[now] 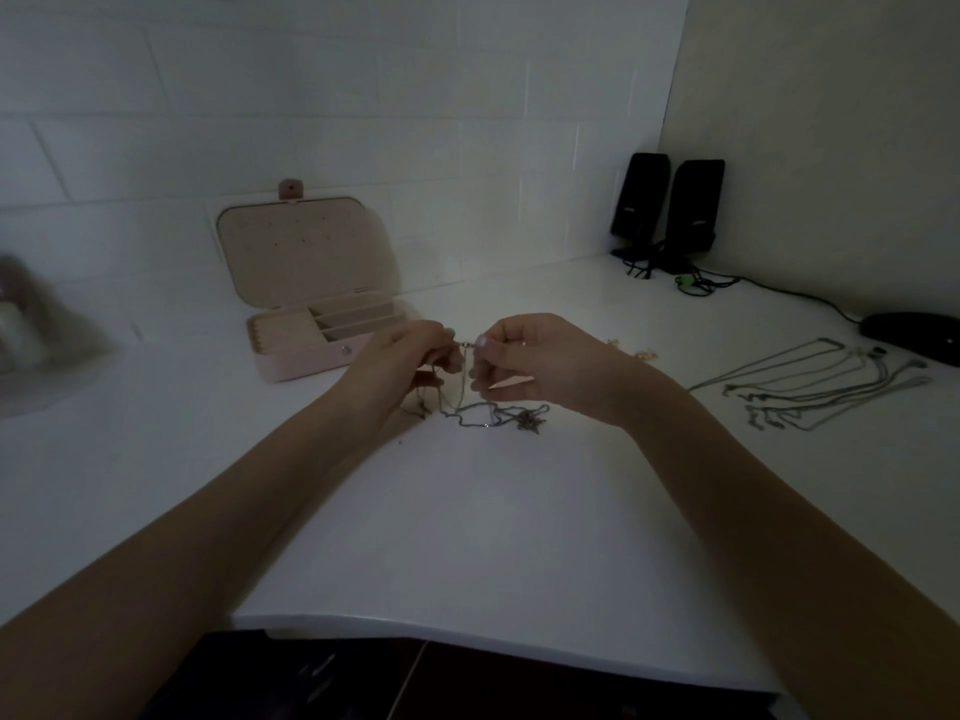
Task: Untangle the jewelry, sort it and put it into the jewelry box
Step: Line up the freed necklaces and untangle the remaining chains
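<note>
Two black speakers (670, 213) stand in the far right corner of the white table (467, 511) with cables trailing from them; a dark object (914, 335), perhaps a mouse, lies near the right edge; something blurred and pale (21, 324) sits at the far left, too smeared to name; nothing stands between the hands and the pink jewelry box (306, 314), which is open just left of them, lid up against the tiled wall, its tray divided into slots; several straightened chains (821, 381) lie side by side to the right, well apart from the hands; the left hand (400, 356) and right hand (524, 361) are raised close together, each pinching one short stretch of chain between fingertip and thumb; the tangled chains (488, 413) hang from that pinch and pool on the table just beneath the hands; the room is dim, so single links and pendants can't be told apart; a few small pale pieces (644, 353) peek out behind the right wrist, mostly hidden
</note>
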`<state>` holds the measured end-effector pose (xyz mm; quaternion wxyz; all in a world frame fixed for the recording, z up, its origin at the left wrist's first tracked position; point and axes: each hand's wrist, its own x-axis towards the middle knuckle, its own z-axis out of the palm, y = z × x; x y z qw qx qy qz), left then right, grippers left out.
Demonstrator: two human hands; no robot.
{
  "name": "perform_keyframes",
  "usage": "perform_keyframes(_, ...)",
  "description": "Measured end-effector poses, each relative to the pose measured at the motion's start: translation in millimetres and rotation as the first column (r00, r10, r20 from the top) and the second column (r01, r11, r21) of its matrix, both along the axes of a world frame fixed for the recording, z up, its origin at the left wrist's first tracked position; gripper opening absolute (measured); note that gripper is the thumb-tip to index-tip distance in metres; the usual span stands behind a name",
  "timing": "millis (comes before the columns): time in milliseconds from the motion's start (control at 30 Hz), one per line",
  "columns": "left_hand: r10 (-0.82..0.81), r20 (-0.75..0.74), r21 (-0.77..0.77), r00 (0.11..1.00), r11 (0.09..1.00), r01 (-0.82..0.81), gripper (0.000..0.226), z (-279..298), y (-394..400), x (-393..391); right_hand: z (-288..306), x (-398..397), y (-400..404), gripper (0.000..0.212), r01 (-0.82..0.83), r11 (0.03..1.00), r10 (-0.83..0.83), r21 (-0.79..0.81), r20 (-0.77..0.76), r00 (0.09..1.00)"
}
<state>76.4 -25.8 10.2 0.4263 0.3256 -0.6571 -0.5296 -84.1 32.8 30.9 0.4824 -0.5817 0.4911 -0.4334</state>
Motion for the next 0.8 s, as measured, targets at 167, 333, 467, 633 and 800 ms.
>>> perform_keyframes(167, -0.052, -0.101, 0.117, 0.994, 0.991, 0.064, 0.06, 4.5, 5.0, -2.4, -1.2, 2.6, -1.4, 0.015, -0.012, 0.999, 0.009, 0.046, 0.07, 0.998)
perform_keyframes(333, -0.018, -0.213, 0.264, 0.977, 0.962, 0.076, 0.034, 6.8, 2.1, -0.9, 0.2, -0.9, -1.7, 0.017, 0.061, 0.998, -0.061, 0.026, -0.01, 0.998)
perform_keyframes(467, -0.077, -0.175, 0.206, 0.982, 0.972, 0.113, 0.035, 5.1, -1.1, 3.2, 2.4, -6.4, -3.0, 0.02, 0.103, 0.995, -0.104, -0.015, -0.029, 0.994)
perform_keyframes(633, -0.071, -0.067, 0.16, 0.995, 0.984, 0.081, 0.039, 6.5, 1.4, 5.2, 3.0, -9.8, -3.8, 0.017, 0.142, 0.983, -0.166, -0.116, -0.227, 0.96)
perform_keyframes(800, -0.083, -0.024, 0.143, 0.996, 0.986, 0.086, 0.031, 7.4, 1.6, 7.4, 3.6, -7.6, -0.2, 0.019, 0.137, 0.976, -0.184, -0.168, -0.307, 0.934)
